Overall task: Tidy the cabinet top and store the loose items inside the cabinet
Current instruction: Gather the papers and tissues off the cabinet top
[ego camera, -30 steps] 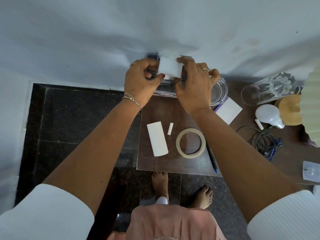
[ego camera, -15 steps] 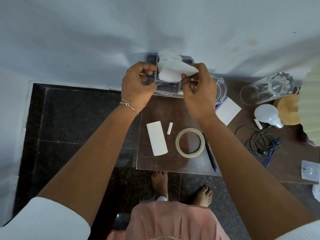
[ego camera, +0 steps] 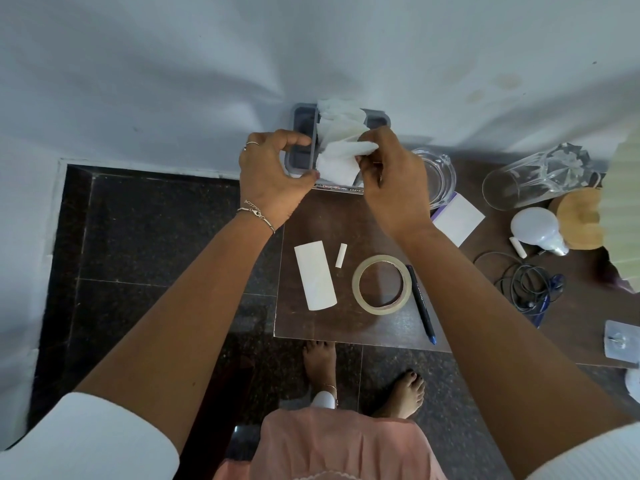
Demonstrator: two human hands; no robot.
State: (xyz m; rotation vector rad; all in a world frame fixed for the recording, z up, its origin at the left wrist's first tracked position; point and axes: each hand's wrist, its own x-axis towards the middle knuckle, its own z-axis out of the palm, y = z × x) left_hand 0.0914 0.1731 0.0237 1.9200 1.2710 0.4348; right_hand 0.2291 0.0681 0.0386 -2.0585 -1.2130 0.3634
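A grey divided tray stands at the back of the brown cabinet top, against the white wall. White tissue paper sticks up out of it. My right hand pinches the top of one tissue sheet. My left hand holds that sheet's lower left corner, thumb hooked over the tray's divider. On the cabinet top nearer me lie a white paper strip, a small white piece, a tape roll and a dark pen.
To the right are a glass ashtray, a white card, a tipped drinking glass, a light bulb, a wooden lid, a coiled cable and a plastic packet. Dark stone floor lies left and below.
The folded tissue held flat between both hands has been pulled open and now hangs crumpled. Both hands dropped slightly toward me, the right pinching higher on the sheet.
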